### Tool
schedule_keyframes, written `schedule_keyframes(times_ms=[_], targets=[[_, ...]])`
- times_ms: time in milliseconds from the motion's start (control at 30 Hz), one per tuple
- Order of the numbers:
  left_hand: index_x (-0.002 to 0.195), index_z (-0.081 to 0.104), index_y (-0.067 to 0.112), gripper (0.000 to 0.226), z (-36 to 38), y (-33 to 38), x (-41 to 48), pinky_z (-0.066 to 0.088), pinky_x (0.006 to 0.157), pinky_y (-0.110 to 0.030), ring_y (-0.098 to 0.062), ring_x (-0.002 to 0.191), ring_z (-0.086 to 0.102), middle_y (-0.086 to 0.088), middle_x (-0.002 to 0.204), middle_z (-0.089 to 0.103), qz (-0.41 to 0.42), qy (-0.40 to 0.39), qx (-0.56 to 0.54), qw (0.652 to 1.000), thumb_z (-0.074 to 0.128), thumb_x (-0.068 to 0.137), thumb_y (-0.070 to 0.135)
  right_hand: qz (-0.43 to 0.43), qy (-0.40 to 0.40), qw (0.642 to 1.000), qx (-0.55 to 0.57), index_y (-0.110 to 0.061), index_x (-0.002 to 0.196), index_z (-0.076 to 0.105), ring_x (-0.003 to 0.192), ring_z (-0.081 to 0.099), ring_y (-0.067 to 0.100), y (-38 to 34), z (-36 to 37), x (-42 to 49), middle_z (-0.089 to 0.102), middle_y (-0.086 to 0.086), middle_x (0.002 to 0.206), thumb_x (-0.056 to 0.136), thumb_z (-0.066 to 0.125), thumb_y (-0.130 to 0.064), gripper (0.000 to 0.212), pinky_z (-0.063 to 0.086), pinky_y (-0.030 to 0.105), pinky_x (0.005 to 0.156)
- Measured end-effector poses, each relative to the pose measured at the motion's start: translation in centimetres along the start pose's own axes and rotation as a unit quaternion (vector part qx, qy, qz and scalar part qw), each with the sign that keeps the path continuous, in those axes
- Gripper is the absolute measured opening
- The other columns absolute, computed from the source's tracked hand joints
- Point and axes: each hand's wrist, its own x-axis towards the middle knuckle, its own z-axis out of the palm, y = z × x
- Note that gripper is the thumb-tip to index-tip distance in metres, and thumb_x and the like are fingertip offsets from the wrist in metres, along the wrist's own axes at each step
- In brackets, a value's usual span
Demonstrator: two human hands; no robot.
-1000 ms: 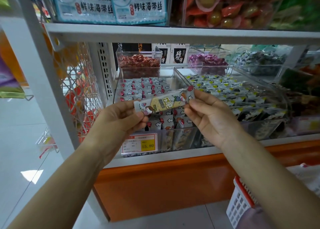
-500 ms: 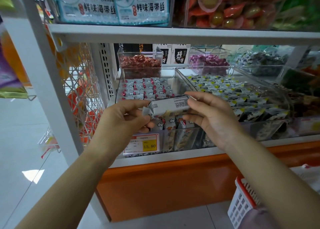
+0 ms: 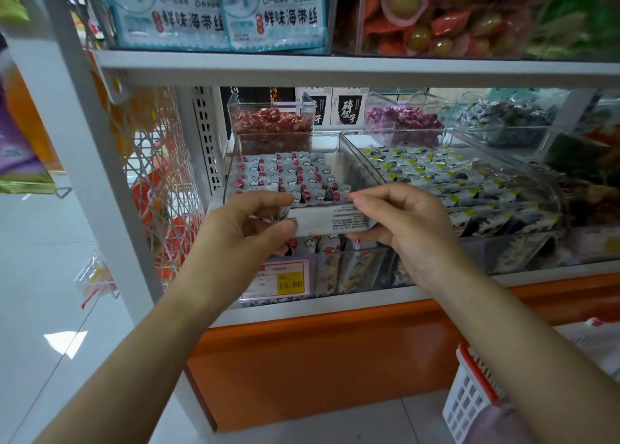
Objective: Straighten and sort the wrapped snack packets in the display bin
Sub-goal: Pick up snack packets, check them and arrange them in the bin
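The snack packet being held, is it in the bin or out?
Out. The left hand and right hand pinch the snack packet by its ends, level, above the front rows of the display bin.

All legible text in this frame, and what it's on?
"鲜味海带丝": on each of the two blue-and-white packs on the top shelf.
"15.80": on the yellow price tag on the front of the bin.
Brush characters on the black-and-white boxes at the back: too stylised to read surely.
Fine print on the packet pinched by the left hand and right hand: too small.
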Motion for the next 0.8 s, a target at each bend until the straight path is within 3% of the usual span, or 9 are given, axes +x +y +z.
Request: schedule_keyframes(times_ms=[100, 200, 333, 433, 533, 567, 667, 800], targets=[[0.101, 0.061, 0.044, 0.03, 0.3, 0.2, -0.2, 0.053, 0.07, -0.016, -0.007, 0.079, 0.065, 0.011, 0.091, 0.064, 0.03, -0.007, 0.063, 0.998, 0.064, 0.083, 0.021, -0.02, 0.017, 0.999, -0.045, -0.017, 0.064, 0.069, 0.074, 0.07, 0.024, 0.1, -0.1, -0.1, 0.069, 0.009, 0.072, 0.086, 0.063, -0.011, 0.023, 0.059, 0.035, 0.058], [0.097, 0.062, 0.044, 0.025, 0.4, 0.2, -0.4, 0.05, 0.065, -0.012, -0.003, 0.077, 0.062, 0.012, 0.087, 0.062, 0.032, -0.006, 0.077, 0.997, 0.066, 0.081, 0.024, -0.056, 0.034, 0.992, -0.109, -0.014, 0.066, 0.066, 0.072, 0.068, 0.026, 0.3, 0.0, -0.2, 0.066, 0.018, 0.074, 0.088, 0.062, -0.013, 0.022, 0.06, 0.042, 0.058], [0.087, 0.065, 0.034, 0.009, 0.4, 0.2, -0.3, 0.049, 0.059, -0.012, -0.002, 0.072, 0.059, 0.006, 0.083, 0.062, 0.009, 0.005, 0.07, 0.997, 0.064, 0.078, 0.036, -0.097, 0.02, 0.981, -0.167, -0.015, 0.072, 0.067, 0.07, 0.066, 0.021, 0.5, 0.3, -0.4, 0.066, 0.012, 0.073, 0.088, 0.062, -0.015, 0.017, 0.057, 0.029, 0.062], [0.078, 0.066, 0.026, 0.003, 0.1, 0.5, -0.1, 0.048, 0.057, -0.013, -0.002, 0.065, 0.059, 0.003, 0.073, 0.066, 0.013, 0.004, 0.067, 0.998, 0.065, 0.08, 0.029, -0.111, 0.013, 0.974, -0.197, -0.017, 0.074, 0.068, 0.068, 0.064, 0.012, 0.6, 0.4, -0.4, 0.067, 0.005, 0.071, 0.088, 0.063, -0.018, 0.015, 0.051, 0.019, 0.062], [0.073, 0.068, 0.021, 0.016, -0.5, 0.5, 0.1, 0.055, 0.068, -0.032, -0.02, 0.071, 0.065, -0.002, 0.074, 0.069, -0.013, -0.019, 0.052, 0.998, 0.065, 0.078, 0.036, -0.096, -0.004, 0.98, -0.173, -0.019, 0.073, 0.068, 0.071, 0.068, 0.024, 0.6, 0.5, -0.3, 0.069, 0.01, 0.073, 0.087, 0.063, -0.017, 0.015, 0.057, 0.041, 0.066], [0.072, 0.068, 0.02, 0.023, -0.7, 0.5, 0.2, 0.055, 0.069, -0.034, -0.023, 0.073, 0.065, -0.003, 0.073, 0.069, -0.017, -0.024, 0.057, 0.998, 0.063, 0.074, 0.042, -0.095, -0.009, 0.981, -0.168, -0.02, 0.073, 0.068, 0.069, 0.068, 0.024, 0.5, 0.5, -0.4, 0.07, 0.007, 0.072, 0.087, 0.063, -0.017, 0.015, 0.057, 0.042, 0.063], [0.07, 0.069, 0.018, 0.036, -1.2, 0.3, 0.3, 0.054, 0.059, -0.02, -0.022, 0.068, 0.063, -0.003, 0.071, 0.068, -0.006, -0.031, 0.082, 0.996, 0.057, 0.067, 0.051, -0.085, -0.026, 0.985, -0.149, -0.017, 0.073, 0.069, 0.06, 0.069, 0.016, 0.4, 0.6, -0.5, 0.071, -0.002, 0.067, 0.088, 0.062, -0.014, 0.016, 0.058, 0.037, 0.053], [0.07, 0.07, 0.022, 0.031, -1.4, 0.4, 0.3, 0.047, 0.052, -0.008, -0.006, 0.062, 0.062, 0.007, 0.072, 0.07, 0.002, -0.022, 0.105, 0.994, 0.056, 0.067, 0.05, -0.078, -0.029, 0.987, -0.138, -0.015, 0.074, 0.069, 0.06, 0.069, 0.016, 0.4, 0.6, -0.6, 0.071, -0.003, 0.067, 0.087, 0.062, -0.014, 0.015, 0.058, 0.035, 0.052]])
